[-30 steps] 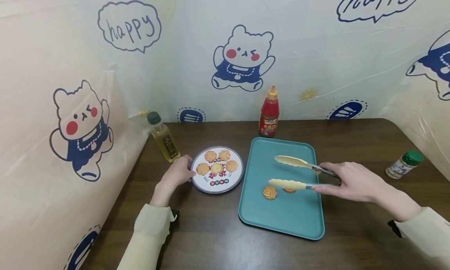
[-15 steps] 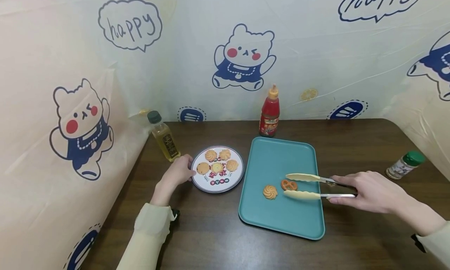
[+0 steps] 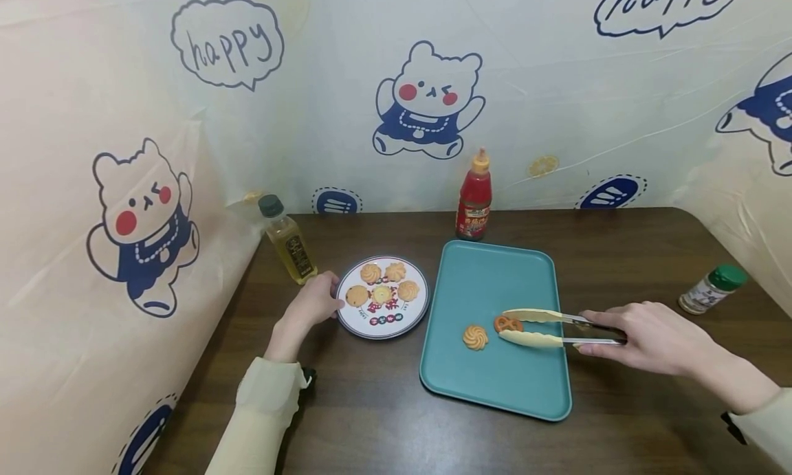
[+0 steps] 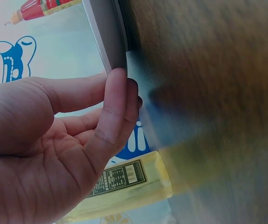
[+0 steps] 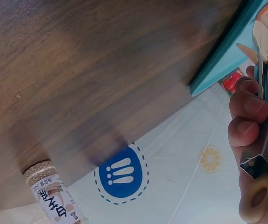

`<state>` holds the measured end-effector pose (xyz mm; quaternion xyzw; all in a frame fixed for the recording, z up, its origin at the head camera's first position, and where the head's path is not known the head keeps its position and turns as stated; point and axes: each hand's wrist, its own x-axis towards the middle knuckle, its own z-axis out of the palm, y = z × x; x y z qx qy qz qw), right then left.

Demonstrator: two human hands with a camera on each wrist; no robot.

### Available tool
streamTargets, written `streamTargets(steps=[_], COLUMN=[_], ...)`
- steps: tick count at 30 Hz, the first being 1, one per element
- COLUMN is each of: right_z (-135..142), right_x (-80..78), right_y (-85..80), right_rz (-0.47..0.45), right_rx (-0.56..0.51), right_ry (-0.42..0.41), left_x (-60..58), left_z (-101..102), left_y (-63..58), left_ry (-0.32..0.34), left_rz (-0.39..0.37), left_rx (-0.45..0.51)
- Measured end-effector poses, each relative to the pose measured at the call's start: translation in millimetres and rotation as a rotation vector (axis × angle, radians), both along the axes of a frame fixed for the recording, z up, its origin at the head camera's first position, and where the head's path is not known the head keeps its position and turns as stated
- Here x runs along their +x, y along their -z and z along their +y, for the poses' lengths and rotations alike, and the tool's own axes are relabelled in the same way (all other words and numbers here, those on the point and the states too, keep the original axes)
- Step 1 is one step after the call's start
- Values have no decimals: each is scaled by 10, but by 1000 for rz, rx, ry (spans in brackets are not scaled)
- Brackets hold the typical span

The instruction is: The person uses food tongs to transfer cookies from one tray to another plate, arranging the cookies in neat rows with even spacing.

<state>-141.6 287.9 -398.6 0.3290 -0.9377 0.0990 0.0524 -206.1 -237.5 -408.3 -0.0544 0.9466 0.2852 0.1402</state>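
My right hand (image 3: 646,337) grips a pair of tongs (image 3: 538,339) with cream tips, low over the teal tray (image 3: 495,392). The tips stand on either side of a pretzel (image 3: 507,323), close about it and partly covering it. A swirled cookie (image 3: 475,337) lies on the tray just left of the pretzel. My left hand (image 3: 307,302) pinches the left rim of a round white plate (image 3: 365,329), thumb above and fingers beneath, as the left wrist view shows. Several cookies (image 3: 382,295) lie on that plate.
An oil bottle (image 3: 289,245) stands behind my left hand. A red sauce bottle (image 3: 474,196) is behind the tray, near the patterned wall covering. At the right sits a green-capped sesame jar (image 3: 711,289), also a labelled jar (image 5: 54,196) in the right wrist view.
My right hand has moved the tongs right and toward me, down to the pretzel, and their tips have drawn closer together around it. The left hand and plate have stayed in place.
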Motion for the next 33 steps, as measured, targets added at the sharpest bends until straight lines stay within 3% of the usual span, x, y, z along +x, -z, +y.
streamTargets(steps=[18, 33], right_z=[-94, -650], right_x=[-65, -354], right_y=[-117, -312], right_rz=[13, 51], right_rx=[-10, -5], right_ry=[-49, -158], left_x=[-3, 7], left_z=[-3, 4], left_y=[13, -1], left_ry=[-3, -10], left_rz=[4, -1], left_rx=[-10, -16])
